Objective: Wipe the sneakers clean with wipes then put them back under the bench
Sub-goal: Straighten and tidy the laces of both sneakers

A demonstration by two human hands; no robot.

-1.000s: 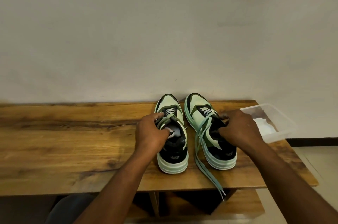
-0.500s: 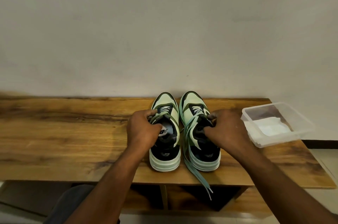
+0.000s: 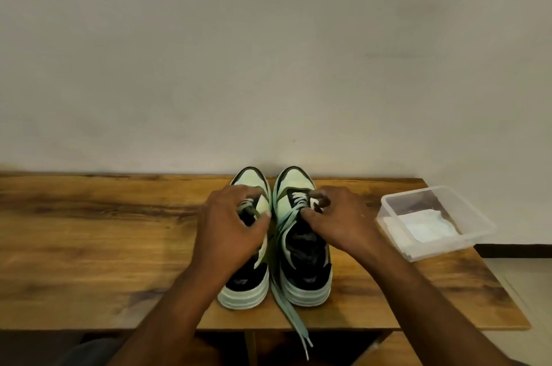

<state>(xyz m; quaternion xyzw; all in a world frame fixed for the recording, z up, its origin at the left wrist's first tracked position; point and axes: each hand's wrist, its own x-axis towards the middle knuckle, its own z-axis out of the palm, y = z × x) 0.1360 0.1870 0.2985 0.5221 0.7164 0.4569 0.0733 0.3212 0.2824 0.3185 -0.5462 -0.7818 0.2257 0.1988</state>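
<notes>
Bench of grained wood runs across the view against a plain wall, its left stretch bare. Near its middle, the left hand lies over the left sneaker, thumb and fingers curled round the tongue and lace area, hiding most of the upper. Just beside it, nearly touching, stands the right sneaker, where the right hand pinches the lacing near the tongue. Both shoes are pale green, black and white, upright on their soles, long axes running from the person toward the wall, toes at the wall, heels at the near edge. Small heel logos are too blurred to read. A loose lace trails off the bench's front edge. Further right sits a clear plastic tub holding white wipes, close to the right wrist.
</notes>
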